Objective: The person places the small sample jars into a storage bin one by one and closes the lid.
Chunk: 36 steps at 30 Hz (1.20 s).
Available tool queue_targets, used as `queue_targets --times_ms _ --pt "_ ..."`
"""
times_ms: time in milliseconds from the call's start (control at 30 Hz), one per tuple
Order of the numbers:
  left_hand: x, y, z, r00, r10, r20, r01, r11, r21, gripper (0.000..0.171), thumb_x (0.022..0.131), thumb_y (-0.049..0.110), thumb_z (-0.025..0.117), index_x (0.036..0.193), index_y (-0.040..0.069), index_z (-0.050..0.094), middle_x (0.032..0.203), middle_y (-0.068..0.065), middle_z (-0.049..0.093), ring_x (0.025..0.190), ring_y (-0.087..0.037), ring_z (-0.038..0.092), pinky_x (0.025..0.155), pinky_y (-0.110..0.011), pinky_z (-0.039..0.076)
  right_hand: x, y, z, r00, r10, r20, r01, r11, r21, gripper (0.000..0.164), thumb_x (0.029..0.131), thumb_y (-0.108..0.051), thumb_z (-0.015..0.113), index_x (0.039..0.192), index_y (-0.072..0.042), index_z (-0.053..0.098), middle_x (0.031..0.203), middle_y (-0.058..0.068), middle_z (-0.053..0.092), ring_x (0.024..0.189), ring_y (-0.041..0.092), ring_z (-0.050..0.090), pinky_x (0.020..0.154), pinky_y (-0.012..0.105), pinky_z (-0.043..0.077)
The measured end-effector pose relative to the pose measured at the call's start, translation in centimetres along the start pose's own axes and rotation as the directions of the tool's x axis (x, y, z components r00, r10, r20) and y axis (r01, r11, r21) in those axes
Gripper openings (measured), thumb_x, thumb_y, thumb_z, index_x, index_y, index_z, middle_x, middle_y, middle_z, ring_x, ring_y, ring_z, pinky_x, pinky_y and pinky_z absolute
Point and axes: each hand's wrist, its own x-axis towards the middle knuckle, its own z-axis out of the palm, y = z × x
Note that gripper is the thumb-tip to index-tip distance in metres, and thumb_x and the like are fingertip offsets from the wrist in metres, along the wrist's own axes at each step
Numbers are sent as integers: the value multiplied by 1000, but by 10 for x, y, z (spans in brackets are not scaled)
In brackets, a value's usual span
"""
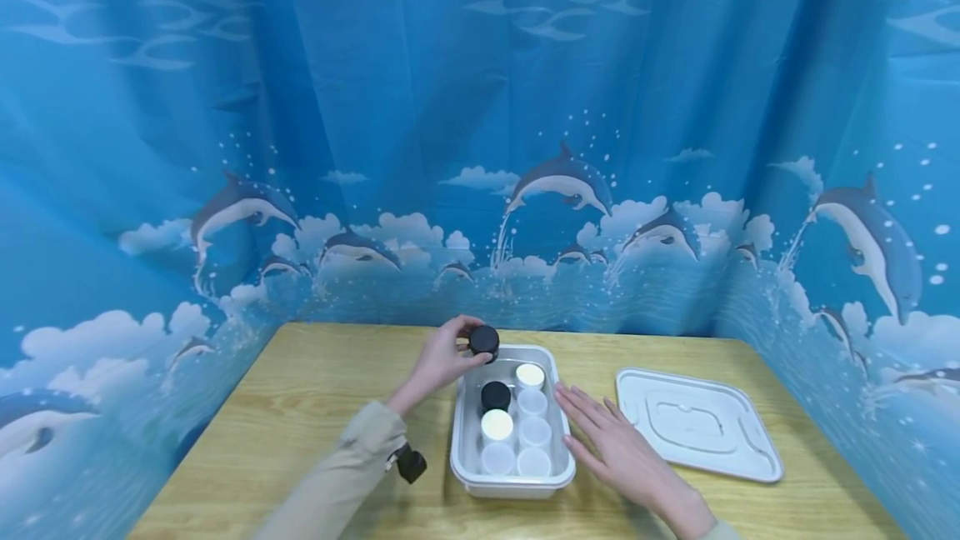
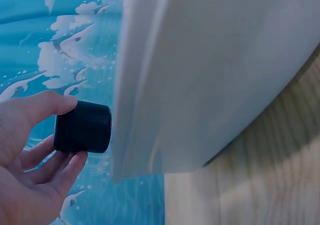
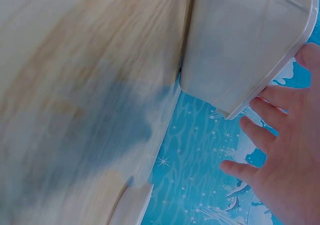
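Observation:
My left hand (image 1: 447,354) pinches a short black cylinder (image 1: 483,342) between thumb and fingertips, over the far left corner of a white rectangular container (image 1: 457,432). In the left wrist view the cylinder (image 2: 84,127) lies sideways beside the container's outer wall (image 2: 200,70). My right hand (image 1: 618,448) has its fingers spread, with fingertips at the container's right rim; the right wrist view shows the thumb and fingers (image 3: 270,113) along that rim. Inside stand another black cylinder (image 1: 495,397), bright white round pieces (image 1: 497,425) and several translucent white ones (image 1: 534,432), in two columns.
A white lid (image 1: 701,423) with a recessed centre lies flat on the wooden table (image 1: 315,407), to the right of the container. A blue dolphin-print curtain (image 1: 480,148) hangs behind the table and along its sides. A small black device (image 1: 410,463) is strapped at the left wrist.

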Motion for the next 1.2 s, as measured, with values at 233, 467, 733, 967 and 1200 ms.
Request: queue_targets --times_ms 233,467,733,967,1200 --pt "-3 -3 13 999 40 24 -42 994 98 51 78 10 88 123 5 64 117 -14 69 109 -29 66 90 -39 61 1 0 3 1000 -8 -10 8 1000 -3 57 101 -35 60 152 -11 47 157 4 45 140 31 46 110 67 38" --pt "-4 -7 19 996 73 50 -79 988 134 50 75 9 89 119 4 66 112 -13 70 103 -28 67 88 -40 60 0 2 2 1000 -5 2 5 1000 -3 57 102 -34 59 153 -12 46 158 4 44 141 31 45 111 67 37" --pt "-3 -10 22 995 81 54 -89 982 168 49 74 8 90 117 2 67 113 -14 68 101 -28 67 85 -36 61 0 1 1 1000 -10 3 10 1000 1 57 102 -34 59 153 -11 45 158 5 44 142 30 44 111 67 37" --pt "-1 -6 22 993 62 102 -85 967 240 48 76 13 89 118 3 68 114 -14 69 104 -29 65 88 -40 59 0 1 0 1000 -5 1 5 1000 3 58 102 -33 59 153 -12 45 158 3 43 142 31 44 111 67 37" --pt "0 -3 24 984 71 163 -122 936 331 47 79 14 87 121 2 67 117 -16 69 108 -32 66 93 -45 57 0 0 -1 1000 8 11 -8 1000 7 57 102 -33 59 153 -12 45 158 5 43 142 31 44 111 67 36"
